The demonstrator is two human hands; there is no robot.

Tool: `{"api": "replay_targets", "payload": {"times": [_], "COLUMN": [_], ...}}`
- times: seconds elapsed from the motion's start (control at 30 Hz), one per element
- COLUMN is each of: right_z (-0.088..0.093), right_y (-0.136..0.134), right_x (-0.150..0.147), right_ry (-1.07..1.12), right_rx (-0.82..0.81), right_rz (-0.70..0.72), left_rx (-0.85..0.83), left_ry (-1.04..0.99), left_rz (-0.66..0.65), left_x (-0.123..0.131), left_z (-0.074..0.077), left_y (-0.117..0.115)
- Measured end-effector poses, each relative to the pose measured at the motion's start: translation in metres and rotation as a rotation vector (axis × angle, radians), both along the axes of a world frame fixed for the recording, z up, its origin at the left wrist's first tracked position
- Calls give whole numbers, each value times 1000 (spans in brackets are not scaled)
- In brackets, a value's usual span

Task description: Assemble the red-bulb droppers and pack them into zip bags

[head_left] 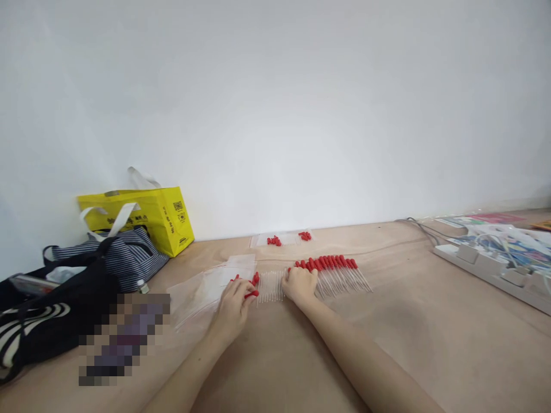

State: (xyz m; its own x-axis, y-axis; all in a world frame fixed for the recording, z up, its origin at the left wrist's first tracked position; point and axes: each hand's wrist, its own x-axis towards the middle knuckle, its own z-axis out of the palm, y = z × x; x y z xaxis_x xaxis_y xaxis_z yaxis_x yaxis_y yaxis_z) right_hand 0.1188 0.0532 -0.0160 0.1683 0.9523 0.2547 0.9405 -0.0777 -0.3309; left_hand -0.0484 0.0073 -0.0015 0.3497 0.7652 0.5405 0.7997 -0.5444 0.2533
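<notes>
My left hand point(235, 301) rests on the tan table with fingers curled, pinching a small red cap point(252, 294) beside a few loose red caps point(255, 279). My right hand point(300, 285) lies just to its right, fingers bent down onto a bunch of clear thin tubes point(270, 286). Right of that hand lies a neat row of red-capped clear droppers point(338, 272), tips pointing toward me. A clear plastic bag point(202, 289) lies flat under and left of my left hand.
More red caps point(274, 241) lie on another clear bag near the wall. A yellow tote point(148, 215), a striped bag point(116, 255) and a black bag point(47, 321) crowd the left. A white power strip point(491, 269) with cables and printed papers sits at right.
</notes>
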Motion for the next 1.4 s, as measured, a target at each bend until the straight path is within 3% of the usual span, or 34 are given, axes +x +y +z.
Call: {"api": "replay_targets", "payload": {"times": [0.2, 0.33, 0.53, 0.7, 0.83, 1.1, 1.4], "right_z": [-2, 1, 3, -25, -38, -26, -26], "right_y": [14, 13, -8, -44, -71, -92, -94], "right_x": [-9, -7, 32, 86, 107, 84, 75], "right_ry": [16, 24, 30, 107, 119, 153, 181], "right_rx": [-48, -30, 113, 451, 445, 308, 280], "right_rz": [-21, -28, 52, 385, 549, 724, 797], "left_rx": [-133, -173, -336, -344, -346, -337, -408], "left_ry": [-100, -77, -99, -78, -75, -221, -323], "left_rz": [-184, -292, -391, -244, -182, -109, -218], "left_x": [13, 19, 25, 24, 27, 44, 50], "left_z": [-13, -11, -13, -14, -14, -20, -26], "left_y": [-15, -22, -28, -27, -24, -30, -30]}}
